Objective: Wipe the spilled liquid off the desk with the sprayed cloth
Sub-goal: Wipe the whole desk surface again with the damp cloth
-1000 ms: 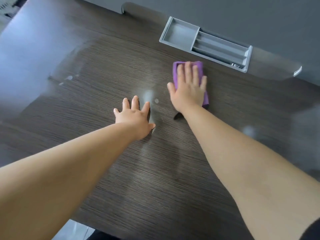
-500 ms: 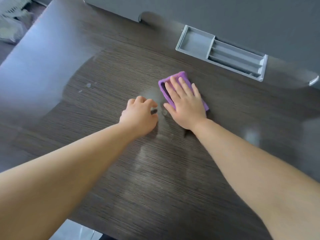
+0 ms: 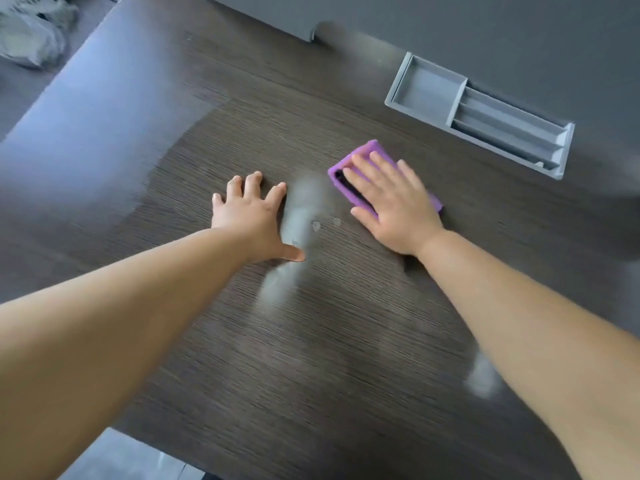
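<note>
Cloth (image 3: pixel 369 147) first: it is a small purple pad, seemingly folded over, lying flat on the dark wood-grain desk (image 3: pixel 346 341) at about 1 o'clock from the middle of the view. The right hand (image 3: pixel 391 202) lies on top of it, palm down and fingers straight. It presses the cloth to the surface and curls round nothing, so no pinch or grip is in play.

The left hand (image 3: pixel 252 216) rests spread flat on the bare desk and holds nothing.

Between the two hands runs a pale wet streak (image 3: pixel 301 209), at about 8 o'clock from the cloth. Two small droplets (image 3: pixel 316 226) lie just beside the streak's right edge. Another pale smear (image 3: pixel 483 375) shows at about 5 o'clock, beside the right forearm. A grey recessed tray (image 3: pixel 478 116) is set into the desk at about 2 o'clock from the cloth.

The cloth looks light, soft and limp. It probably bunches or rolls if pushed from one edge, and being damp it likely drags a little on the grain. A flat palm over its centre with the fingers spread toward the leading edge seems the best hold. Even downward pressure should keep it open during a sweep toward 8 o'clock through the streak. Nothing here looks fragile.
</note>
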`<state>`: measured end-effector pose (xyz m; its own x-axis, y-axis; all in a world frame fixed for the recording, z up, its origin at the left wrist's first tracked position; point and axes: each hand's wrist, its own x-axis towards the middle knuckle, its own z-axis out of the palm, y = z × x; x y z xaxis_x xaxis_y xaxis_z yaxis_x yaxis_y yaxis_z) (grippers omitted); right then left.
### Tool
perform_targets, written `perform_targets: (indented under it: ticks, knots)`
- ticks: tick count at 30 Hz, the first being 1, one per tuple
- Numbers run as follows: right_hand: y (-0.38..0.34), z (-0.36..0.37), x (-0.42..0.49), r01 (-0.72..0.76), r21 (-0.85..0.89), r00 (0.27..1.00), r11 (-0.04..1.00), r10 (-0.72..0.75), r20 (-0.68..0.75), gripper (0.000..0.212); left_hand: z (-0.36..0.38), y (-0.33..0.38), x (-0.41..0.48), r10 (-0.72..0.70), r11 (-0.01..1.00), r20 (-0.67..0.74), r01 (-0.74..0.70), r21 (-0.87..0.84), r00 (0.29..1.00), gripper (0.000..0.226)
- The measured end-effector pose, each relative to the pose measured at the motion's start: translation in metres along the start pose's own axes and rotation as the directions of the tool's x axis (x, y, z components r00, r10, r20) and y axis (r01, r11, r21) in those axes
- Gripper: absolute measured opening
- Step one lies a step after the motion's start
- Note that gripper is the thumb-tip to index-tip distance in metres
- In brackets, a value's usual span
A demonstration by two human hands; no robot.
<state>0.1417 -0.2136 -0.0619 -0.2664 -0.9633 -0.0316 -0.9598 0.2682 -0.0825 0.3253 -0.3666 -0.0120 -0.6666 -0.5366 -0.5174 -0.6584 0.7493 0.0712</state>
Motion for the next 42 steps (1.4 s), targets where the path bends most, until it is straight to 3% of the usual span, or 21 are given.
perform_targets:
  ticks: [2,4,6,8,10,12,13,15,17,19,21,23,26,28,30,32,34,36,38,40,42]
  knots:
    - [0.026,-0.007,0.017,-0.28,-0.006,0.959,0.96,0.28,0.038,0.06,0.0,0.001,0.001,-0.001,1.0,0.001,0.001,-0.005,1.0,0.119]
    - [0.028,-0.01,0.045,-0.607,0.022,0.795,0.794,0.606,0.026,0.059,0.0,0.002,0.002,-0.008,1.0,0.003,0.008,-0.007,1.0,0.119]
    - [-0.002,-0.009,0.066,-0.716,0.041,0.697,0.697,0.717,0.008,0.062,-0.001,0.002,0.003,-0.013,1.0,0.019,0.013,-0.012,1.0,0.119]
    - [-0.036,-0.003,0.069,-0.562,0.045,0.827,0.826,0.562,0.021,0.065,-0.001,0.002,0.004,-0.017,1.0,0.03,0.017,-0.011,0.999,0.12]
    - [-0.049,0.002,0.053,-0.164,0.034,0.986,0.986,0.162,0.034,0.067,-0.001,0.002,0.005,-0.017,1.0,0.04,0.017,-0.005,0.999,0.12]
    - [-0.023,-0.001,0.045,0.109,0.014,0.994,0.994,-0.109,0.025,0.066,0.0,0.001,0.006,-0.019,1.0,0.036,0.019,-0.005,0.999,0.12]
    - [-0.004,-0.002,0.048,0.073,0.0,0.997,0.997,-0.073,0.027,0.066,0.0,0.001,0.006,-0.018,1.0,0.034,0.018,-0.004,0.999,0.12]
    - [0.027,-0.007,0.057,-0.27,-0.016,0.962,0.963,0.271,0.032,0.062,0.0,0.002,0.005,-0.015,1.0,0.042,0.015,-0.002,0.999,0.119]
    - [0.034,-0.012,0.073,-0.642,0.016,0.766,0.766,0.642,0.023,0.061,0.001,0.002,0.005,-0.016,1.0,0.042,0.016,0.004,0.999,0.12]
    - [0.007,-0.011,0.089,-0.743,0.029,0.669,0.669,0.743,0.018,0.064,0.0,0.003,0.005,-0.018,1.0,0.047,0.018,0.003,0.999,0.12]
    - [-0.031,-0.006,0.091,-0.599,0.021,0.801,0.8,0.599,0.022,0.068,-0.001,0.003,0.005,-0.017,1.0,0.049,0.017,-0.001,0.999,0.12]
    - [-0.054,0.001,0.077,-0.262,0.011,0.964,0.965,0.261,0.044,0.07,-0.001,0.003,0.005,-0.018,1.0,0.051,0.018,-0.004,0.999,0.12]
    - [-0.023,-0.003,0.067,0.053,0.022,0.999,0.998,-0.053,0.012,0.067,-0.001,0.005,0.005,-0.009,1.0,0.051,0.009,-0.001,0.999,0.119]
    - [0.005,-0.006,0.08,-0.125,-0.014,0.992,0.992,0.125,0.026,0.062,-0.002,0.003,0.003,-0.008,1.0,0.053,0.008,-0.004,0.999,0.117]
    - [0.016,-0.01,0.096,-0.48,0.012,0.877,0.877,0.479,0.02,0.06,-0.002,0.003,0.002,-0.006,1.0,0.062,0.006,-0.001,0.998,0.116]
    - [-0.008,-0.007,0.111,-0.625,0.013,0.78,0.78,0.625,-0.025,0.061,-0.003,0.002,0.002,-0.011,1.0,0.064,0.012,-0.008,0.998,0.115]
    - [-0.042,-0.002,0.108,-0.519,0.031,0.854,0.854,0.52,-0.016,0.064,-0.004,0.002,0.002,-0.009,1.0,0.063,0.009,-0.01,0.998,0.115]
    - [-0.057,0.002,0.087,-0.145,0.035,0.989,0.989,0.146,-0.002,0.064,-0.003,0.002,0.002,-0.009,1.0,0.057,0.009,-0.009,0.998,0.115]
    - [-0.032,0.0,0.075,0.16,0.01,0.987,0.987,-0.16,-0.002,0.06,-0.003,0.001,0.002,-0.009,1.0,0.048,0.009,-0.013,0.999,0.115]
    - [0.003,-0.003,0.074,0.078,-0.022,0.997,0.997,-0.078,-0.007,0.06,-0.002,0.001,0.001,0.003,1.0,0.047,-0.002,-0.015,0.999,0.115]
    - [0.018,-0.007,0.078,-0.277,-0.013,0.961,0.961,0.277,0.001,0.059,-0.001,0.0,0.001,0.006,1.0,0.042,-0.004,-0.029,0.999,0.114]
